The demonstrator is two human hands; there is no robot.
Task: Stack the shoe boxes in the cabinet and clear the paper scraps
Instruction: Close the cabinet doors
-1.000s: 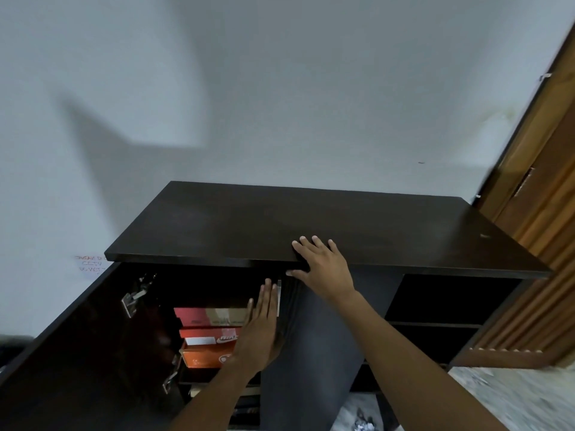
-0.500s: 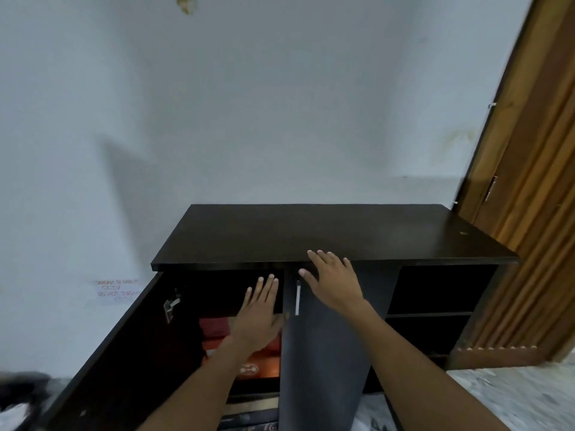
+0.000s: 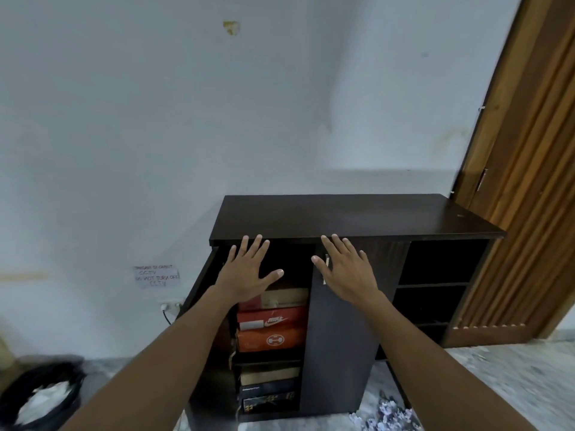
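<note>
A dark brown cabinet stands against the wall with both doors swung out. Red, orange and tan shoe boxes are stacked on its upper left shelf, and darker boxes sit on the shelf below. My left hand is spread flat in front of the open left compartment, fingers straight and holding nothing. My right hand is also spread flat, over the top of the right door by its handle. Crumpled paper scraps lie on the floor at the cabinet's foot.
A black bin with white paper in it stands at the lower left. The left door juts out towards me. Open dark shelves fill the cabinet's right side. A wooden door is at the far right. A paper note is stuck to the wall.
The view has pulled back and away from the cabinet. My left hand rose from the boxes and my right hand left the cabinet top's edge; both now hover with spread fingers.
</note>
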